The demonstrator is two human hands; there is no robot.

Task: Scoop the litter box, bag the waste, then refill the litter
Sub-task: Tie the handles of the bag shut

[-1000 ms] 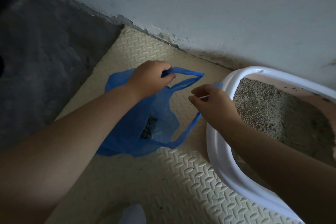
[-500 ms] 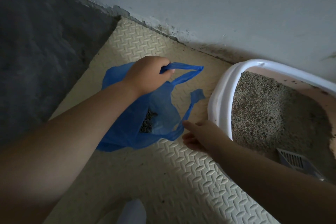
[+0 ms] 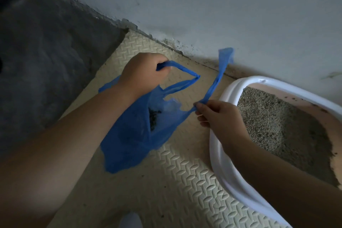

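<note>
Your right hand (image 3: 220, 114), open on the cream embossed foam mat (image 3: 185, 181) 0.5 s ago, now pinches 1 handle of the thin blue plastic bag (image 3: 129, 146), just left of the white oval plastic litter box (image 3: 222, 168). Your left hand (image 3: 142, 74) still grips the other handle. Dark waste (image 3: 154, 118) lies in the bag. Your right forearm (image 3: 277, 181) hides the box's near rim.

Dim, bluish light fell brightest on the wall (image 3: 240, 5) and foam mat (image 3: 185, 181), shadow pooled over the litter (image 3: 288, 131) and the near-black floor (image 3: 46, 61) at left, edges bowed by the wide lens.
</note>
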